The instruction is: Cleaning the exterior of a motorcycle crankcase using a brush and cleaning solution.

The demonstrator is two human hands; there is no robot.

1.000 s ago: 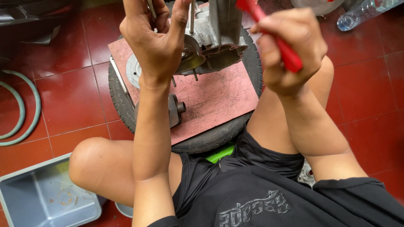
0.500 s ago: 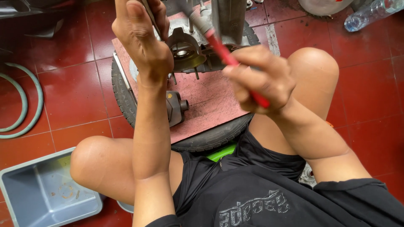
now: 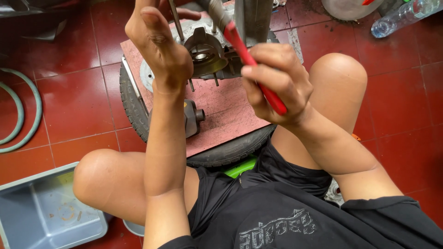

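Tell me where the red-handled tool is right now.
In the head view, the red-handled tool is right of centre, gripped in the right hand, its metal end angled up-left toward the grey engine casing that sits on the board over the tyre.

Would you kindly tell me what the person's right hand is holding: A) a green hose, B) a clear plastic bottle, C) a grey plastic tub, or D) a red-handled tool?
D: the right hand is closed around the red-handled tool, whose tip reaches toward the grey metal engine part.
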